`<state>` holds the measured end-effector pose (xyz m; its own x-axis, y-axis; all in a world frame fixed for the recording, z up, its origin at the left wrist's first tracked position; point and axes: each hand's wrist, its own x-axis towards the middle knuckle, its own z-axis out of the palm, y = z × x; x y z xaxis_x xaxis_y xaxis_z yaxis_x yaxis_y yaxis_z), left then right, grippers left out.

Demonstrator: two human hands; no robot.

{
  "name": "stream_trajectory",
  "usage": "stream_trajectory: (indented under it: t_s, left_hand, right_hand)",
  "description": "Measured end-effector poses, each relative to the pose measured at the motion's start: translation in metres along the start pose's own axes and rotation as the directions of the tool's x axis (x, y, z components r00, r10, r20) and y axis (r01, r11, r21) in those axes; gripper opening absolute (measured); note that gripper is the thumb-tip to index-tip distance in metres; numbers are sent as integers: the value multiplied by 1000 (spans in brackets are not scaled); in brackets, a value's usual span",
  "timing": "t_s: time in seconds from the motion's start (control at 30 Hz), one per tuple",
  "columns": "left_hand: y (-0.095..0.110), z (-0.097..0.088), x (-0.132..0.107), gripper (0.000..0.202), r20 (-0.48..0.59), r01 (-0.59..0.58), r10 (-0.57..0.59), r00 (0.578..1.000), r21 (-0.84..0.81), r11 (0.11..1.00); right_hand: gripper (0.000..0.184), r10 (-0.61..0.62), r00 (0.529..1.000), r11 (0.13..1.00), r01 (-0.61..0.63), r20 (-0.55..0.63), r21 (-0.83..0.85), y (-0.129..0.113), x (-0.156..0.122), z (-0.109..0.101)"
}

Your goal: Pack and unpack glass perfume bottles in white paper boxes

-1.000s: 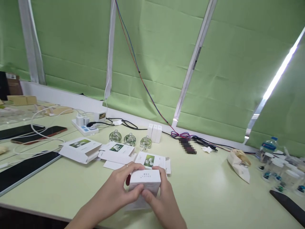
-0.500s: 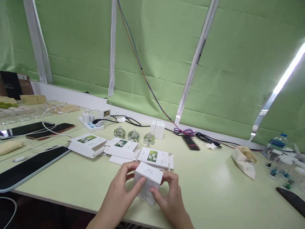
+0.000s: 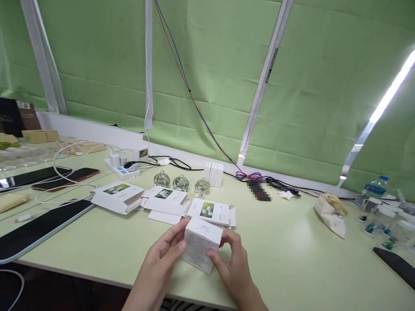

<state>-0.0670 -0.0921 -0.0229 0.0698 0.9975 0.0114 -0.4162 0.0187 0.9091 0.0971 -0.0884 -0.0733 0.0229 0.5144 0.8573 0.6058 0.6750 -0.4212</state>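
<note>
A small white carton [image 3: 200,246] with grey print stands slightly tilted over the table's near side, its closed end facing up. My right hand [image 3: 231,255] grips its right side, thumb on the printed front and fingers round the edge. At the left side, my left hand [image 3: 164,255] holds the carton with thumb and fingers, the fingertips partly hidden. Just beyond it lie flattened white cartons with flower pictures: a right one [image 3: 212,211], a middle one [image 3: 167,195] and a left one [image 3: 118,192].
Three round glass bottles, a left one [image 3: 161,179], a middle one [image 3: 180,183] and a right one [image 3: 202,186], stand behind the cartons. Slim white boxes [image 3: 213,174] are near the wall. A power strip [image 3: 121,169], a tablet [image 3: 45,229] and cables lie left; a cloth pouch [image 3: 330,214] lies right.
My left thumb has slid left off the carton's front to its left edge, uncovering more print. The right hand keeps its grip. The view has shifted slightly.
</note>
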Motion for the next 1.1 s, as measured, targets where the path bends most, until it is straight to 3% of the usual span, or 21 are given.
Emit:
stream_trajectory:
  t_s: [0.33,0.57,0.77,0.87,0.93,1.03,1.1]
  left_hand:
    - [1,4,-7,50,110,41,-27,994,-133,990]
    - [-5,3,-6,47,140,49,-24,990,-177,983]
    - [-6,9,-9,49,120,16,4,993,-162,987]
    - [-6,8,-6,51,87,-27,30,996,-30,999]
    - [-6,5,0,49,98,-107,91,991,181,978]
    - [-1,-2,13,45,229,-245,143,963,517,820]
    - [5,-4,21,43,310,-302,125,942,630,715]
  right_hand:
    - [26,171,983,974,-159,-62,165,-1,0,-3]
    - [26,332,943,901,-305,-36,308,-1,0,-4]
    - [26,298,954,922,-286,-8,260,0,-1,-2]
    - [33,192,977,957,-208,93,205,-1,0,-2]
    - [40,162,976,965,-188,148,182,-2,1,-2]
    - [48,197,957,958,-234,214,164,-3,3,-4]
    - [55,209,944,950,-258,257,175,-3,4,-7]
